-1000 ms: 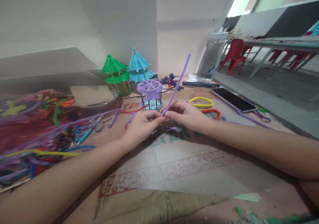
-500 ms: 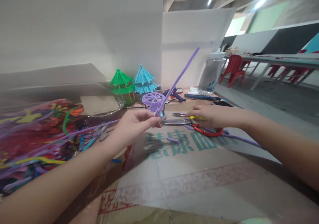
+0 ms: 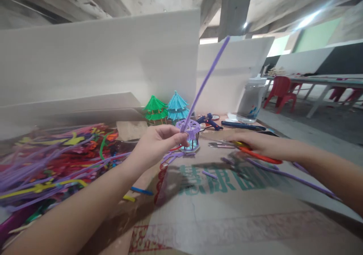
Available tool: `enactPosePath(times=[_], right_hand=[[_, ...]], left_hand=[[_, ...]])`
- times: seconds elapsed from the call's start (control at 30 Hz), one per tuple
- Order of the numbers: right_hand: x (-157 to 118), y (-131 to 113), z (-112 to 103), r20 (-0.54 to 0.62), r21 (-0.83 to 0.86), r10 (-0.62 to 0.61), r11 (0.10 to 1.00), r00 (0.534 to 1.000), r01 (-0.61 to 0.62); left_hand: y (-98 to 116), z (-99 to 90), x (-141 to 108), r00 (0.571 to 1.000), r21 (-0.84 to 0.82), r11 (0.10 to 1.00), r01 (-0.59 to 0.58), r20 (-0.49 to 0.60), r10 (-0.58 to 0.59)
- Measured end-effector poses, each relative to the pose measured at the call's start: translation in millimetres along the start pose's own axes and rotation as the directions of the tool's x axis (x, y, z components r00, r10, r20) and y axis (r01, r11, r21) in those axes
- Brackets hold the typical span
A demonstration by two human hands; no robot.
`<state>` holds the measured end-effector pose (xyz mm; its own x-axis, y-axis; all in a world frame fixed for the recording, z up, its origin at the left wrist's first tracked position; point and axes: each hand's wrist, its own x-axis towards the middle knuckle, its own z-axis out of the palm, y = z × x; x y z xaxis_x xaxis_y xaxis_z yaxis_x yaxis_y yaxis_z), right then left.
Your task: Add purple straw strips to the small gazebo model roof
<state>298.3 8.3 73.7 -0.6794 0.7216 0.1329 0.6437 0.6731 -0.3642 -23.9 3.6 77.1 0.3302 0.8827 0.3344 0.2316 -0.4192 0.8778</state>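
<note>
My left hand [image 3: 164, 139] pinches an upright purple pipe cleaner [image 3: 208, 77] near its lower end; it leans up to the right. Behind those fingertips stands a small purple pipe-cleaner pavilion [image 3: 193, 128] with a spoked top, dark posts and a light blue base, partly hidden. At the right, my right hand [image 3: 251, 143] is closed on scissors with red handles [image 3: 265, 157], raised a little off the cardboard; their blades point left and are blurred. Just below the blades lie small metal snips [image 3: 219, 145]. Cut purple pieces [image 3: 209, 174] are scattered on the printed cardboard [image 3: 227, 206].
Two small pipe-cleaner roofs, one green [image 3: 155, 107] and one blue [image 3: 177, 105], stand at the back. A glue gun [image 3: 210, 122], a long dark blue tool [image 3: 242, 125] and a water bottle [image 3: 251, 101] are at back right. Coloured pipe cleaners [image 3: 56, 160] pile up at left.
My right hand has picked up the scissors from the cardboard. The left hand still holds the purple pipe cleaner. The view has tilted up and shifted left.
</note>
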Motion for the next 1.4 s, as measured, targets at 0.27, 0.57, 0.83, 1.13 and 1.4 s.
enactPosePath(times=[0.27, 0.57, 0.83, 1.13, 1.4], right_hand=[[-2, -13, 19, -0.2, 0.012, 0.14, 0.99, 0.97, -0.14], [2, -52, 33, -0.146, 0.019, 0.135, 0.991, 0.98, -0.134], [3, -59, 34, -0.094, 0.116, 0.223, 0.97, 0.97, -0.212], [4, -67, 32, -0.024, 0.11, 0.264, 0.959, 0.964, -0.259], [4, -63, 35, -0.056, 0.119, 0.212, 0.972, 0.976, -0.204]], left_hand=[[0, -2.4, 1, 1.0, 0.007, 1.0, 0.02, 0.004, -0.02], [-7, 12.0, -2, 0.988, -0.077, 0.995, 0.071, 0.143, -0.06], [-6, 19.5, -4, 0.974, -0.049, 0.991, 0.122, 0.196, -0.11], [-10, 19.9, -6, 0.974, 0.025, 0.994, 0.11, 0.199, -0.113], [-9, 21.5, -6, 0.972, 0.013, 0.993, 0.115, 0.206, -0.115]])
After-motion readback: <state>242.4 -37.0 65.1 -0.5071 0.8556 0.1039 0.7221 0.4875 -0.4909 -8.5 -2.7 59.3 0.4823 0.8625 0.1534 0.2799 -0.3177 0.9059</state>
